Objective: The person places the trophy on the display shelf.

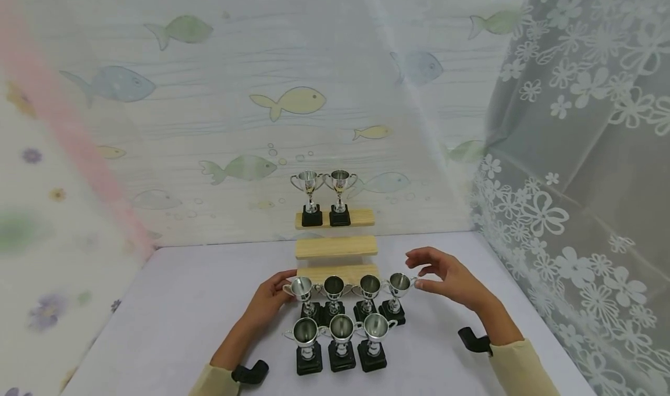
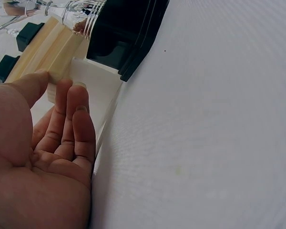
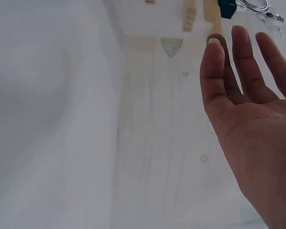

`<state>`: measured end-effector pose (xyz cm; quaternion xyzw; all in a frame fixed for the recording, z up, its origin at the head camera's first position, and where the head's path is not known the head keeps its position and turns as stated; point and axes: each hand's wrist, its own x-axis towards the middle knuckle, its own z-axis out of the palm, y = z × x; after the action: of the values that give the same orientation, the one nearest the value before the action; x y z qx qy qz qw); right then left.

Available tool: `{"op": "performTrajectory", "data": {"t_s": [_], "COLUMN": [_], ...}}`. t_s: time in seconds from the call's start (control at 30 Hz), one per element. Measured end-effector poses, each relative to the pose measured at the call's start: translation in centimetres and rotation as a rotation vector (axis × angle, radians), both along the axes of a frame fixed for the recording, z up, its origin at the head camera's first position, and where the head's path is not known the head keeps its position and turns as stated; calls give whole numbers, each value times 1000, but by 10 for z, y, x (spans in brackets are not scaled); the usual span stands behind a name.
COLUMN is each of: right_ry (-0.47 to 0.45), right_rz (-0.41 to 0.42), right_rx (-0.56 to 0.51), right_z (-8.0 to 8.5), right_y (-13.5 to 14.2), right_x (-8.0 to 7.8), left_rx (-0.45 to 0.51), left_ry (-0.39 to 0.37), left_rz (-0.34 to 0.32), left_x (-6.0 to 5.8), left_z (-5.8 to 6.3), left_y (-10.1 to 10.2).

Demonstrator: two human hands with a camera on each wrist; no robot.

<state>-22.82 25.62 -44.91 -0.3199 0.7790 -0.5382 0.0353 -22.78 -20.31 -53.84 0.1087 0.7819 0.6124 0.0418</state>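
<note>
My left hand (image 1: 266, 304) is at the left end of a three-tier wooden display stand (image 1: 336, 246). In the left wrist view its thumb lies against the edge of a plank (image 2: 51, 50), with the fingers curled by the plank's underside, pinching it. My right hand (image 1: 451, 277) hovers beside the rightmost silver trophy cup (image 1: 399, 285), fingers loosely bent and nothing held. Seen from the right wrist, that palm is empty. Two trophies (image 1: 339, 195) stand side by side on the top tier. The lowest tier is partly hidden behind trophies.
In front of the stand, several silver trophies on black bases form a row, with three more (image 1: 342, 341) nearer me. The white tabletop (image 1: 173, 314) runs back to a fish-patterned curtain (image 1: 293, 47). A flowered lace curtain (image 1: 570, 210) hangs at the right.
</note>
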Motion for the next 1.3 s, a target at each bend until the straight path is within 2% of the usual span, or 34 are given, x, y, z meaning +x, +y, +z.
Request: {"op": "performTrajectory", "data": {"t_s": [0.13, 0.33, 0.57, 0.83, 1.3], "right_ry": [-37, -75, -87, -117, -135], "right_rz": [52, 84, 96, 69, 19], "right_rx": [-2, 22, 29, 36, 12], "right_z": [-14, -33, -43, -53, -64], "right_y": [2, -1, -13, -22, -31], "right_x": [2, 5, 2, 2, 0], "left_rx": [9, 38, 20, -20, -25], "left_ry": [4, 7, -1, -26, 5], "left_rz": [-22, -42, -13, 8, -20], "left_x": [0, -1, -2, -1, -5], "left_z": [-2, -7, -6, -3, -6], "left_y": [0, 1, 1, 1, -2]}}
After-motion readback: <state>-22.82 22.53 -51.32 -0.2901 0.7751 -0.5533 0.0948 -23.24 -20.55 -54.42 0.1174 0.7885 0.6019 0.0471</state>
